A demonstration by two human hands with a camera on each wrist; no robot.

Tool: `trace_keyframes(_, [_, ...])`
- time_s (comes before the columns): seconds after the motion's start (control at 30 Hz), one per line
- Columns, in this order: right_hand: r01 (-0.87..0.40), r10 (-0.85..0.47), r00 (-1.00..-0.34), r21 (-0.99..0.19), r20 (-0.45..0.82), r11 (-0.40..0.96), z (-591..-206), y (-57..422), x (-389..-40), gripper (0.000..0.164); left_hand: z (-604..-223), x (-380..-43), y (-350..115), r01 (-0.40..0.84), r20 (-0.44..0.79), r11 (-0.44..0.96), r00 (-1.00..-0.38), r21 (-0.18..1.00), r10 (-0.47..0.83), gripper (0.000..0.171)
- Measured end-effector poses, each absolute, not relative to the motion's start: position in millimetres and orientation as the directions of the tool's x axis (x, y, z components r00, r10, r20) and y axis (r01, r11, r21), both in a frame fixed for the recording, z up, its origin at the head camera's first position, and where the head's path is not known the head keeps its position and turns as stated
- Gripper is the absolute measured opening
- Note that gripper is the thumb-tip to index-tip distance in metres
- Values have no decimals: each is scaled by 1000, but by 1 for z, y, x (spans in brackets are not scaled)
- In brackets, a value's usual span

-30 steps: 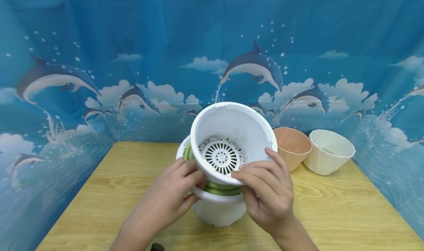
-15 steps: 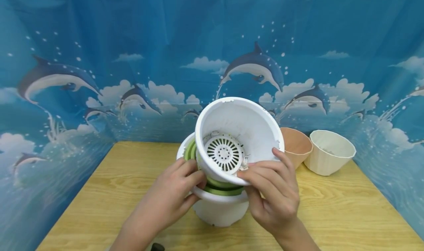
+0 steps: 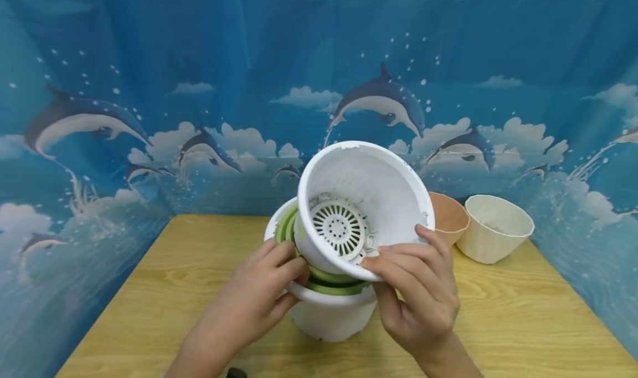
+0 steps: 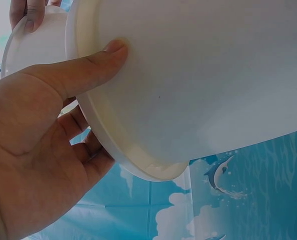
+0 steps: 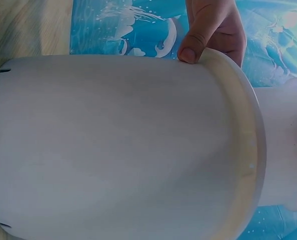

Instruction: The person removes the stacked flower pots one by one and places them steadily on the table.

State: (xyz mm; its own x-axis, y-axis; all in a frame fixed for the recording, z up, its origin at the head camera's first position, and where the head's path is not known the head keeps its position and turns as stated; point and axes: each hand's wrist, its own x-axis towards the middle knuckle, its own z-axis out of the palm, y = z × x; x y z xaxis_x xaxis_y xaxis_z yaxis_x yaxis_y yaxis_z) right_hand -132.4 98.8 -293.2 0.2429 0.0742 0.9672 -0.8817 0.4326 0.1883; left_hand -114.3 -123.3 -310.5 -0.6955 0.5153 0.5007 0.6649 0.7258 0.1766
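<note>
A white flowerpot [image 3: 381,184] with a slotted round bottom tilts toward me in the head view, above a larger white flowerpot [image 3: 331,318] standing on the table. Green pots [image 3: 331,288] sit nested inside the larger one. My right hand [image 3: 421,289] pinches the tilted pot's lower right rim, fingers inside and thumb beneath. My left hand [image 3: 259,289] grips the larger pot's left rim. In the left wrist view its thumb [image 4: 96,67] lies along the outer wall, other fingers over the rim. The right wrist view shows mainly the larger pot's side [image 5: 113,145].
An orange faceted pot [image 3: 448,217] and a cream faceted pot [image 3: 490,245] stand at the back right of the wooden table [image 3: 164,278]. A dolphin-print curtain [image 3: 279,51] surrounds the table's back and sides. A small dark object [image 3: 236,373] lies at the front edge.
My right hand has shifted the tilted white pot a little up and to the right, showing more of the green pots on the left. My left hand stays in place on the larger pot.
</note>
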Motion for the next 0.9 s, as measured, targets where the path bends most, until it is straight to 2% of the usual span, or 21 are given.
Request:
trace_keyframes(0.3, [-881, 116, 250, 176, 961, 440, -292, 98, -132, 19, -310, -115, -124, 666, 488, 724, -700, 181, 522, 27])
trace_keyframes(0.9, [-883, 160, 220, 128, 962, 451, -292, 102, -130, 21, -309, -113, -124, 668, 492, 721, -697, 183, 522, 29])
